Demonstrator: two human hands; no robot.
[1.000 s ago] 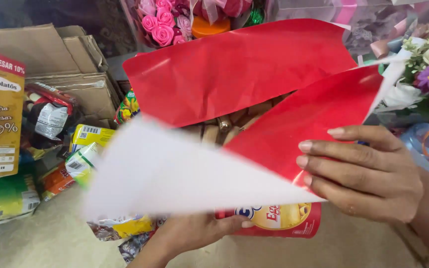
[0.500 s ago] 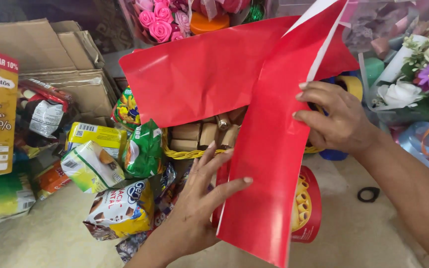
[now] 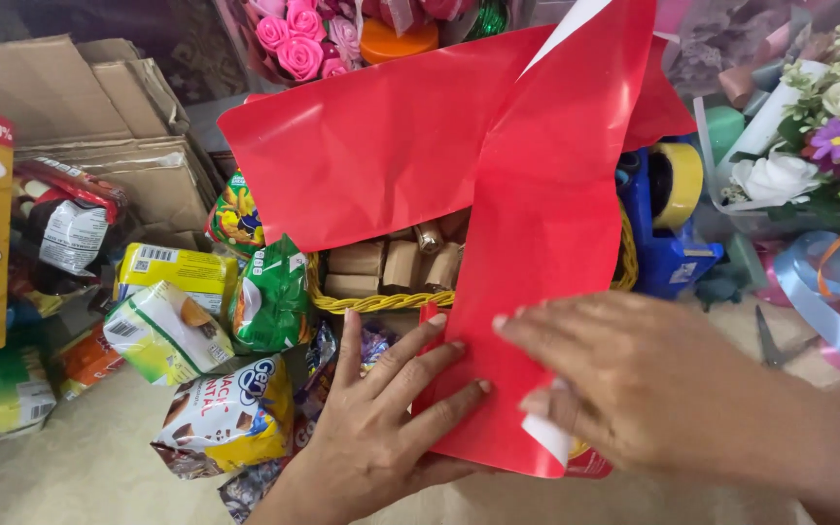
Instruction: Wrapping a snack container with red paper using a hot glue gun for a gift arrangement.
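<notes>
A large sheet of red paper (image 3: 537,224) with a white back is draped over a yellow wicker basket (image 3: 381,299) that holds brown wrapped blocks. My left hand (image 3: 381,418) lies flat with spread fingers on the lower left edge of the folded strip. My right hand (image 3: 644,384) presses palm down on the strip's lower right corner, where a bit of the white back curls out. A red and yellow tin (image 3: 587,461) peeks out under the paper's bottom edge.
Snack packets (image 3: 167,326) in yellow, green and white lie to the left, beside cardboard boxes (image 3: 99,117). A blue tape dispenser (image 3: 668,224) stands right of the basket, with scissors (image 3: 768,340), ribbon and flower bouquets (image 3: 828,146) beyond. Pink roses (image 3: 294,44) sit at the back.
The red strip has been folded down over the basket's front. My right hand dropped from the strip's upper edge to its lower corner, and both hands now press it flat.
</notes>
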